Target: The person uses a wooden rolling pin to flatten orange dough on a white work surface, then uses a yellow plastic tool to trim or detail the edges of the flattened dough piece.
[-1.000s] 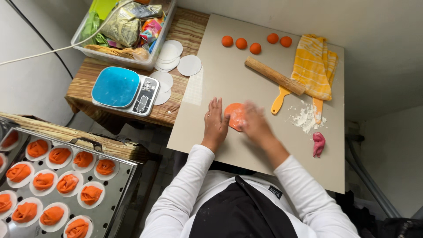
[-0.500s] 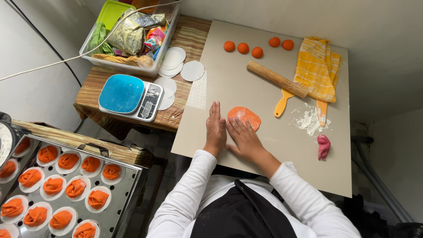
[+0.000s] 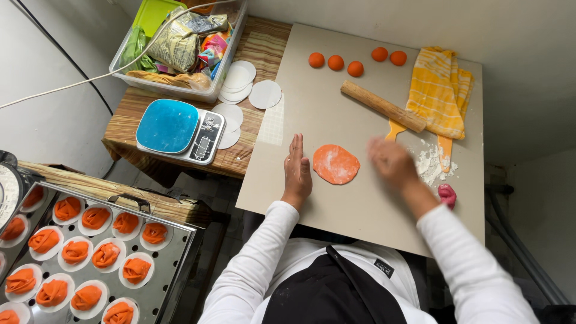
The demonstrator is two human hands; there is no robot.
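Left hand (image 3: 297, 171) lies flat on the beige board (image 3: 360, 210), fingers straight and pressed together, its edge just beside the flattened orange dough disc (image 3: 336, 164) without clearly touching it. Right hand (image 3: 391, 162) hovers on the disc's other side, near the small heap of flour (image 3: 429, 162); it is blurred, so whether its fingers are spread or curled I cannot tell, and it holds nothing that shows. The disc sits on the board between the two hands (slightly floury on top).

Farther up the board a wooden rolling pin (image 3: 383, 106) lies at a slant, with five orange dough balls (image 3: 335, 62) in a loose row beyond it and a yellow striped cloth (image 3: 439, 90) to the right, partly over two orange spatulas (image 3: 444, 153). A small pink lump (image 3: 447, 195) rests near the right wrist.

To the left, on the wooden tabletop (image 3: 252, 54), stand a blue-topped kitchen scale (image 3: 180, 129), white paper rounds (image 3: 265, 94) and a clear tub of packets (image 3: 180, 42). Lower left, a metal tray (image 3: 180, 252) carries folded orange pieces on white rounds.
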